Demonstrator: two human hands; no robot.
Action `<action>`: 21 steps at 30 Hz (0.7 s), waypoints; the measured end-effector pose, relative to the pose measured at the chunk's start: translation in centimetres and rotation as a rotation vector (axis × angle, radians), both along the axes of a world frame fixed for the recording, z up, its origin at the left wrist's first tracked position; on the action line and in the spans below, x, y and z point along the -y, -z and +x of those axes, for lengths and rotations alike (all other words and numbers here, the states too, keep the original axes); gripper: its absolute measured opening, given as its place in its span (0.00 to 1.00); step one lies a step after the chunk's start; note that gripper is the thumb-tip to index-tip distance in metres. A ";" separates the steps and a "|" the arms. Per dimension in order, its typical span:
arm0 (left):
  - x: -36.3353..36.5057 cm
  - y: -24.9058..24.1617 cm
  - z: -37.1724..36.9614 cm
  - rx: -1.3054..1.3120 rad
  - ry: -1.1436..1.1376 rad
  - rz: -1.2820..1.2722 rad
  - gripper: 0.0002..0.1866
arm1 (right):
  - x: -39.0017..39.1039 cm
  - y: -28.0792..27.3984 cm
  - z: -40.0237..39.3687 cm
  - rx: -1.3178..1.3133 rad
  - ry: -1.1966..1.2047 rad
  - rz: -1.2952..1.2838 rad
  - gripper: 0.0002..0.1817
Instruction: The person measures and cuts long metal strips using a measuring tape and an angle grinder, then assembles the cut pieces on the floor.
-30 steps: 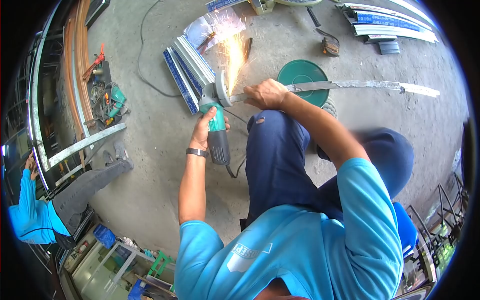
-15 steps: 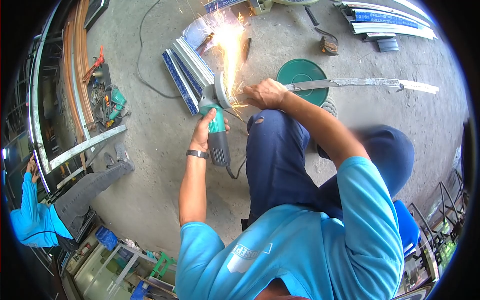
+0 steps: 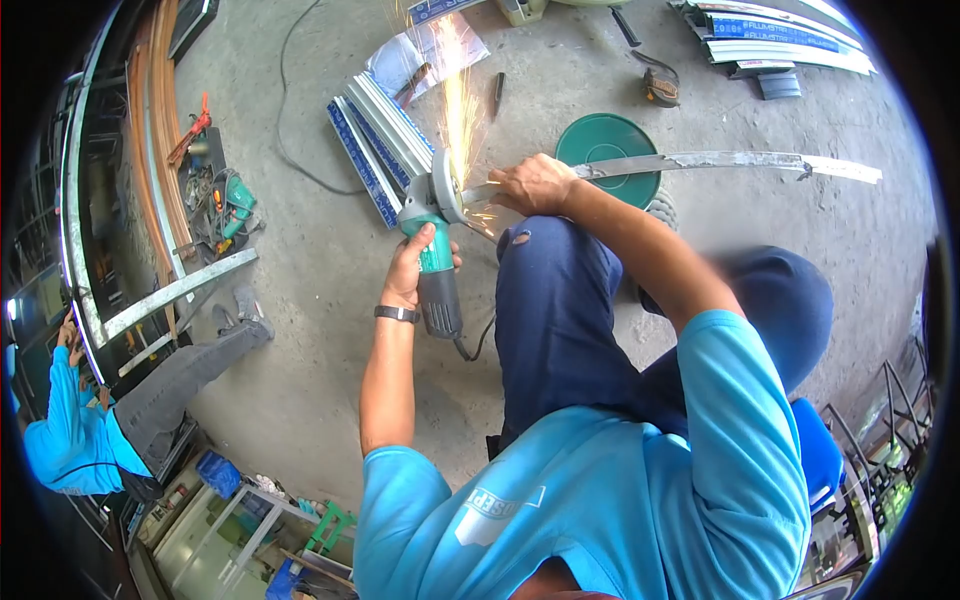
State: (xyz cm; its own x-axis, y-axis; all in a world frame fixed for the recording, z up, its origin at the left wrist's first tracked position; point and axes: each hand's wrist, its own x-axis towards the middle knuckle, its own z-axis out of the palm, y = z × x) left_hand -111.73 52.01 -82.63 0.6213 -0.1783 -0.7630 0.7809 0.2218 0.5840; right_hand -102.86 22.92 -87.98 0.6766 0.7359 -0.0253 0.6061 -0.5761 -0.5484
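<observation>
My left hand (image 3: 408, 270) is wrapped round the body of a teal and black angle grinder (image 3: 437, 290), its disc guard facing up and to the right. Orange sparks (image 3: 459, 120) fly from the disc away from me. A long, flat metal strip (image 3: 720, 160) runs from the disc out to the right, and my right hand (image 3: 533, 185) grips it near its left end, just above my knee. The exact contact between disc and strip is hidden by the guard. Under the strip lies a round green lid or basin (image 3: 607, 140).
White and blue-labelled profiles (image 3: 375, 140) lie beyond the grinder, near a plastic sheet (image 3: 400, 62). A tape measure (image 3: 660, 88) and more profiles (image 3: 785, 40) lie farther right. Another power tool (image 3: 235, 205) is at left, where a co-worker (image 3: 80, 430) handles a metal frame (image 3: 170, 295).
The spark stream has become thinner and dimmer, showing more of the plastic sheet behind it. Both hands keep their grips, nearly in place.
</observation>
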 end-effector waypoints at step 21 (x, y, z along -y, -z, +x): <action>0.3 0.2 0.4 -0.016 0.003 -0.006 0.29 | 0.0 0.3 -0.2 0.052 -0.006 0.008 0.20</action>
